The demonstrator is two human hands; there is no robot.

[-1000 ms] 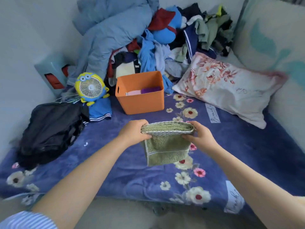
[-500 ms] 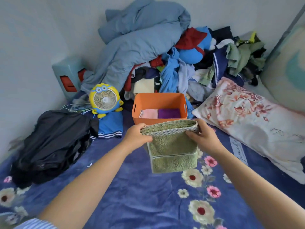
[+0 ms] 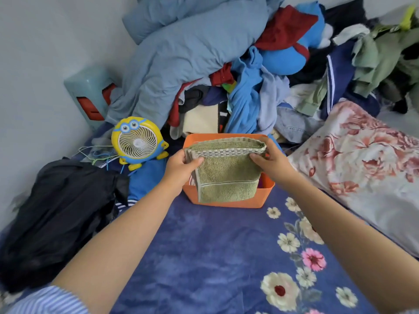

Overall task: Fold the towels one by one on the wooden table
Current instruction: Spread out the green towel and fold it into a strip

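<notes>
A folded green towel [image 3: 226,171] with a checked band hangs in the air right over the orange bin [image 3: 226,203]. My left hand [image 3: 181,165] grips its left top corner, thumb on the front. At the right top corner my right hand [image 3: 269,162] pinches the fold. The towel hides most of the bin's inside; a bit of purple cloth shows at the bin's right edge.
The bin stands on a blue flowered bedspread [image 3: 215,257]. A yellow cartoon fan [image 3: 137,141] is left of it, a black garment [image 3: 56,214] further left. A big heap of clothes [image 3: 226,75] lies behind. A floral pillow [image 3: 362,168] lies to the right.
Both hands have carried the folded towel forward, from above the bedspread to over the orange bin. The view has moved closer to the bin.
</notes>
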